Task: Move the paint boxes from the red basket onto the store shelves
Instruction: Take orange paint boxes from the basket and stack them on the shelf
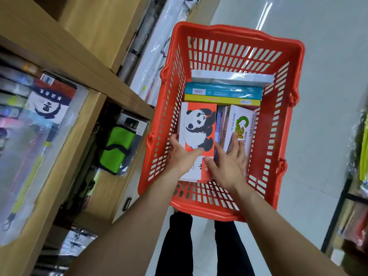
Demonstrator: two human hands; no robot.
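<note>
Left hand (180, 156) grips the panda paint box (199, 126) at its left edge, thumb across the face. Right hand (229, 164): thumb on that face, fingers over the 12-colours box (242, 126); grip cannot be determined. The panda paint box lies face up in the red basket (239, 36), long axis pointing away from the person. White floor (328, 56) beyond; wooden shelves (83, 62) at left.

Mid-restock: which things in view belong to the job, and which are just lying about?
Job: red basket, panda box, 12 Colours box, teal box, yellow box, white box, wooden shelves, left hand, right hand.
Lying about: green pouch, calligraphy pack, plastic-wrapped rolls.
</note>
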